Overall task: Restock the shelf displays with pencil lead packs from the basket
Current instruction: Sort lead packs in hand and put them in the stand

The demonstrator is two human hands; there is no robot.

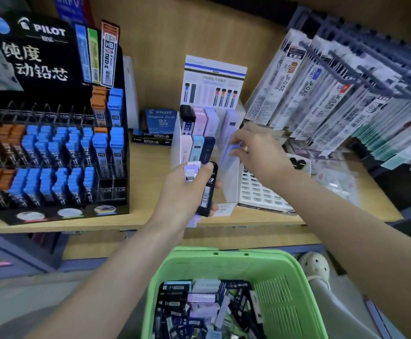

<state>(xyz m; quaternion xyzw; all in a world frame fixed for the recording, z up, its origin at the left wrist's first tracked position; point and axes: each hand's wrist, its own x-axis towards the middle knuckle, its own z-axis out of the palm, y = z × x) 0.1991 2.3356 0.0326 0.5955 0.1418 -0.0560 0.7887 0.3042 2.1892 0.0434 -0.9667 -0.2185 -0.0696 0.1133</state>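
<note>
- A lilac pack (227, 154) of pencil lead is held tilted at the right-hand column of a white display stand (233, 192), pinched between the thumb and fingertips of the person's right hand (258, 152).
- Just in front of the stand, the left hand (183, 194) has its fingers curled round a small bunch of packs. A black pack (208, 192) stands upright on the outer side, and the cap of a pale purple pack (193, 171) shows above the thumb.
- The stand's other slots hold upright packs (199, 133) in black, pink, lilac, pale blue and navy, beneath a printed header card (214, 79).
- Below the shelf edge, between the two forearms, a green basket (280, 299) holds a loose heap of packs (199, 311) in black, navy and lilac.
- The stand rests on a wooden shelf (150, 177). To its left is a black rack (40, 55) filled with rows of blue-capped and orange-capped tubes (60, 182), with a few small boxes (159, 123) at the back between the two.
- To the right of the stand a white gridded tray (260, 192) lies flat, touching it, and clear refill packets (346, 101) hang in dense rows on hooks above.
- A pale perforated shoe (315, 267) shows on the floor just right of the basket.
</note>
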